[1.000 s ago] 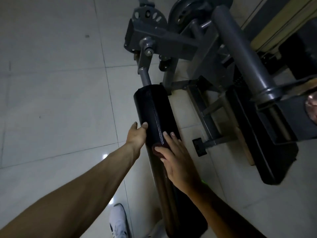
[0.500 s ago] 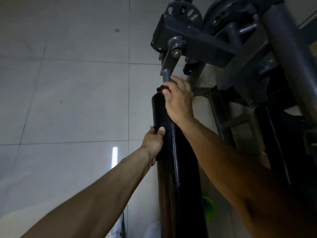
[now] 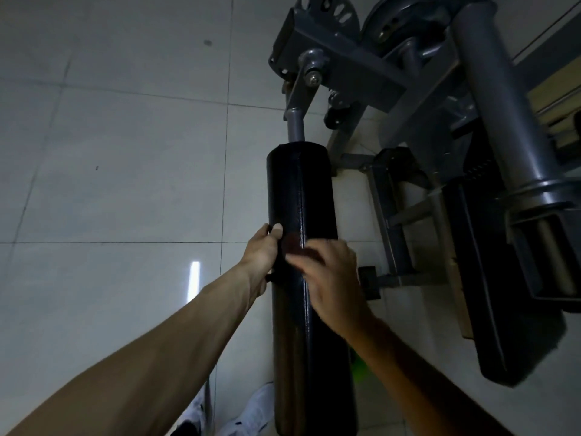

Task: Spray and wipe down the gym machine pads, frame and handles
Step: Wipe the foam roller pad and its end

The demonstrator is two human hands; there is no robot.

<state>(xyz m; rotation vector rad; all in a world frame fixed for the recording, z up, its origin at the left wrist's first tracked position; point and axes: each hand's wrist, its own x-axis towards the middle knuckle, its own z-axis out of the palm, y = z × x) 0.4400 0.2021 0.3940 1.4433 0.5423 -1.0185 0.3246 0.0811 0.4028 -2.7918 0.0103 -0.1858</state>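
Roller pad [image 3: 300, 190] | left grip [image 3: 262, 250] clasps its left side | right grip [image 3: 330, 275] on pad, blurred, closure unclear

Right hand [image 3: 333, 278] blurred; left hand [image 3: 261, 253] fingers hidden behind pad [image 3: 298, 190].

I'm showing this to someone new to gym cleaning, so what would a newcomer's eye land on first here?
The long black roller pad running up the middle of the view draws the eye first, with the left hand gripping its left edge and the right hand, blurred, over its front beside it. Next comes the grey steel frame at the upper right, with a second black pad below it at the right.
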